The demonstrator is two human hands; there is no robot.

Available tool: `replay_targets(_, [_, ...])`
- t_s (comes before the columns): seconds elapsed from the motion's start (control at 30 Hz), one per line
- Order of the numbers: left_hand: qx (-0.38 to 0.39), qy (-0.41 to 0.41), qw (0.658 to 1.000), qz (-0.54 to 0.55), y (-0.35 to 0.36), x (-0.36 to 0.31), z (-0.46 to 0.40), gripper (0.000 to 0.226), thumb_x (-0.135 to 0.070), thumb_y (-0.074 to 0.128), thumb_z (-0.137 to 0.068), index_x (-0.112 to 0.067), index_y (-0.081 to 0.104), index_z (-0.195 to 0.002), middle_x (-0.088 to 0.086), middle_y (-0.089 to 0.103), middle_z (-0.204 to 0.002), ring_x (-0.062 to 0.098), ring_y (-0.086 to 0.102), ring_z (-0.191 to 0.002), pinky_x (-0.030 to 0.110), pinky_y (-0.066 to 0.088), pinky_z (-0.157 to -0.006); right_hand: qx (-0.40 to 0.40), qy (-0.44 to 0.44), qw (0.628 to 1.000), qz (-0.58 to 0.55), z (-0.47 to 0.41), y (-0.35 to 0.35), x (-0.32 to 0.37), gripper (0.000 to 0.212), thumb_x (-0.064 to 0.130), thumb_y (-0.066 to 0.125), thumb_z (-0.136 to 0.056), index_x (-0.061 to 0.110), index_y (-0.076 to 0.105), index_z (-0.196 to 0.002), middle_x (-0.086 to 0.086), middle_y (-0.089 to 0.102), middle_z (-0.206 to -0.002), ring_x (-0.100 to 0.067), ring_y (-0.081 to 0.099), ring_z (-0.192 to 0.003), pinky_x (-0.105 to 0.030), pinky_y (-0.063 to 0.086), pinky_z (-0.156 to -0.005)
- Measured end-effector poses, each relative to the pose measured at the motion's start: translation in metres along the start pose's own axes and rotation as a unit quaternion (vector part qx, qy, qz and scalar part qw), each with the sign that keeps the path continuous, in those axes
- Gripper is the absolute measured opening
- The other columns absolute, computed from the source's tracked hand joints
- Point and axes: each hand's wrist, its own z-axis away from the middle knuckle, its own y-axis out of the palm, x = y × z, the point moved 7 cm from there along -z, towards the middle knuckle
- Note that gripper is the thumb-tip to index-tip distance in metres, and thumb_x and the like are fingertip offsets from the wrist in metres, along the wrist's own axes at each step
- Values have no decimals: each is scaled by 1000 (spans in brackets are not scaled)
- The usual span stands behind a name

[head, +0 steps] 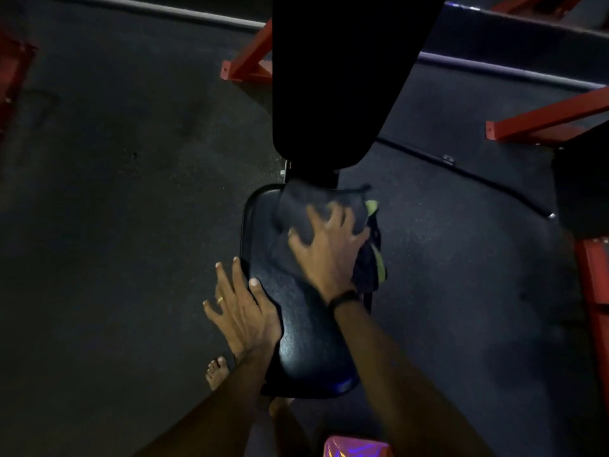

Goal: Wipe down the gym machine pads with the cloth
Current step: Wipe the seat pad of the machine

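A bare foot (pixel 217 372) stands on the dark rubber floor (pixel 115 209) beside the black seat pad (pixel 306 328). The left hand (pixel 242 308), fingers spread, braces the pad's left edge. The right hand (pixel 328 250), fingers splayed, presses the dark cloth (pixel 296 209) flat on the pad's far end, under the upright back pad (pixel 342 77). Red frame legs (pixel 543 118) stand beyond.

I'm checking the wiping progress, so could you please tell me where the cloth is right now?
In the head view, the cloth lies on the far end of the seat pad, just below the back pad, pressed under the right hand.
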Motion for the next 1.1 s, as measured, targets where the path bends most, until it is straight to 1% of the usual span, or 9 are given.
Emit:
replay_targets(0.07, [1, -9, 1000, -2, 1, 3, -1, 58, -43, 17, -102, -22, 36, -153, 11, 28, -162, 34, 38, -141, 61, 15, -117, 14, -44, 999, -23, 59, -3, -4, 55, 65, 53, -77, 38, 58, -124, 2, 49, -132, -26, 41, -127, -62, 34, -98])
replay_targets(0.13, [2, -12, 1000, -2, 1, 4, -1, 58, -44, 16, -103, -23, 36, -153, 11, 28, -162, 35, 38, -141, 62, 15, -118, 19, -3, 999, -41, 91, -8, -32, 50, 67, 54, -75, 41, 57, -118, 4, 50, -129, -26, 41, -125, -58, 37, -92])
replay_targets(0.3, [12, -9, 1000, -16, 4, 5, -1, 58, -45, 13, -103, -26, 32, -155, 9, 27, -163, 33, 36, -143, 60, 13, -119, -11, 176, 983, -45, -17, -1, -57, 54, 65, 55, -81, 32, 57, -124, -9, 48, -130, -36, 44, -121, -57, 35, -95])
replay_targets(0.4, [11, -5, 1000, -14, 3, 1, -1, 58, -43, 14, -103, -26, 32, -155, 9, 31, -161, 31, 37, -142, 60, 14, -118, -12, 66, 998, 0, -45, 2, 0, 57, 63, 55, -82, 30, 61, -127, -10, 52, -125, -33, 45, -118, -61, 33, -98])
replay_targets(0.53, [20, -3, 1000, -20, 2, 3, -2, 59, -44, 10, -102, -27, 29, -156, 9, 35, -159, 30, 41, -140, 59, 19, -118, 10, -78, 997, -15, 57, -2, 10, 55, 66, 51, -75, 36, 60, -121, -1, 54, -125, -24, 44, -118, -57, 35, -94])
replay_targets(0.63, [26, -5, 1000, -13, 2, 2, -1, 58, -44, 11, -103, -27, 28, -156, 9, 40, -156, 30, 44, -138, 59, 20, -118, 16, -4, 999, -33, 77, -8, -42, 54, 70, 53, -74, 40, 60, -119, -1, 53, -124, -27, 43, -117, -54, 35, -89])
replay_targets(0.77, [22, 1, 1000, -3, 4, 2, 1, 57, -41, 15, -103, -24, 28, -156, 5, 64, -132, 26, 59, -120, 58, 23, -116, -5, 142, 988, -60, -5, -7, -64, 61, 73, 54, -78, 37, 55, -127, -8, 45, -134, -36, 42, -122, -57, 33, -95])
replay_targets(0.9, [19, 5, 1000, -10, 3, -2, 1, 58, -40, 15, -103, -23, 27, -157, 8, 67, -125, 28, 63, -112, 59, 24, -114, -9, 63, 998, -2, -52, 3, -8, 69, 80, 52, -76, 35, 62, -128, -5, 51, -131, -33, 43, -124, -66, 29, -98])
replay_targets(1.1, [24, 9, 1000, -10, 1, -3, 0, 60, -42, 13, -102, -21, 28, -156, 10, 66, -125, 28, 63, -113, 60, 24, -115, 7, -18, 999, -36, 52, -14, -22, 65, 79, 52, -78, 38, 57, -129, 1, 49, -140, -27, 40, -131, -56, 38, -94])
